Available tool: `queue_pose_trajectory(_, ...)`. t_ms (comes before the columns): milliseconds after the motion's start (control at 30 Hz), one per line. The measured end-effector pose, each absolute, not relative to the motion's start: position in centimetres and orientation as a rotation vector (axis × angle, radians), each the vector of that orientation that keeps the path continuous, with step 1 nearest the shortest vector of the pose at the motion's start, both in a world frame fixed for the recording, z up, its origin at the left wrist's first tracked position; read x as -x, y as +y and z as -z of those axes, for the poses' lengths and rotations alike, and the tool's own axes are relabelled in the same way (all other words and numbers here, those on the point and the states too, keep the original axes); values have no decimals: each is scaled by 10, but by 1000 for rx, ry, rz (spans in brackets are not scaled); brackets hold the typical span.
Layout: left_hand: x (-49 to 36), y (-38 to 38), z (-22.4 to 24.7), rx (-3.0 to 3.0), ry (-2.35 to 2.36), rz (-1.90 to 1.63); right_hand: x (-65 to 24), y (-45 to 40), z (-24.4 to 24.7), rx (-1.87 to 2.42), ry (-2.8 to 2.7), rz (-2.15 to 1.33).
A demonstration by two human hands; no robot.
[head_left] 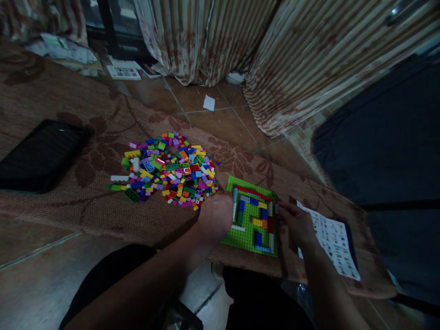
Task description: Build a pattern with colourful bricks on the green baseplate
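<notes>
Left hand (217, 215) is at 9 o'clock of green board (249, 229); fingers hidden, grip can't be told. Right hand (298, 221) is at 3 o'clock, fingertips pinched nearly closed, apparently on a pale brick (277, 208). Pile (178, 170) lies at left hand's 10 o'clock.

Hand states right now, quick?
Left hand: at the green baseplate, fingers hidden; open or closed can't be told.
Right hand: fingertips at the baseplate's edge; grip too dark to tell.
</notes>
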State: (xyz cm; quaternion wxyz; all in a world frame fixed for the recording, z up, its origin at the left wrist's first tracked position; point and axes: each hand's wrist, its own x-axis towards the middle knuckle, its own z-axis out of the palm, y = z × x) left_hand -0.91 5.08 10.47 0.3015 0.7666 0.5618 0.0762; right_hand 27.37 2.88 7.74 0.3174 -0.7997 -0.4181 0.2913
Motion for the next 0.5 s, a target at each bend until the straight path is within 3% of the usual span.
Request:
queue_pose_trajectory(267, 9, 51, -109, -2040, 1468, -190, -277, 29, -68, 2186, -1312, -525)
queue_pose_trajectory(500, 7, 51, -112, -2030, 1505, -144, -277, 30, -67, 2226, -1301, -525)
